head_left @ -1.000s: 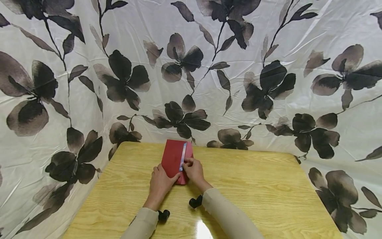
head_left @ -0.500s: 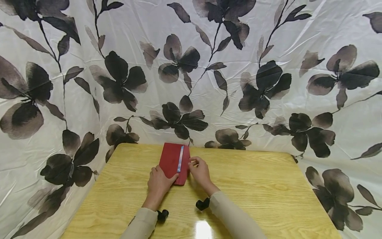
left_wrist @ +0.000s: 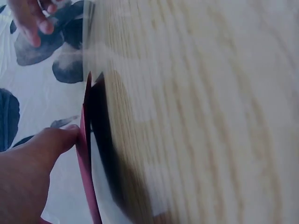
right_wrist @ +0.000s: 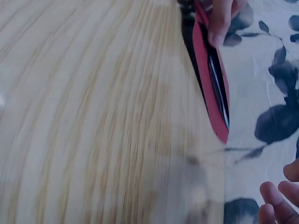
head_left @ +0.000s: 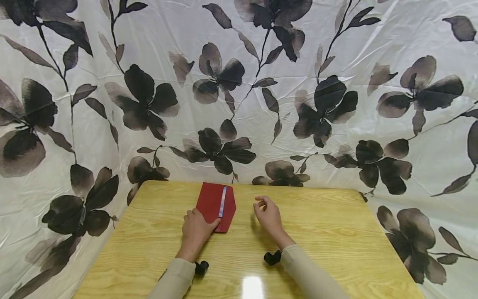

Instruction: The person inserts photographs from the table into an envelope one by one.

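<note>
In the head view a red envelope with its flap unfolded to the right is at the table's far left-centre. A thin pale-blue slip shows along its opening. My left hand grips the envelope's near end, thumb on its upper face; the fingers beneath are hidden. Seen from the left wrist, the envelope is tilted, with a dark shadow under it. My right hand hovers apart, right of the flap, fingers loosely bent around nothing. The right wrist view shows the envelope's mouth gaping slightly.
The wood-grain table extends to both sides and toward me. A floral curtain hangs directly behind its far edge. Small black wrist cameras, such as the left one, sit at both cuffs.
My right hand has let go of the slip at the envelope's opening and moved away to the right. The left hand keeps its hold, and the flap now lies spread out.
</note>
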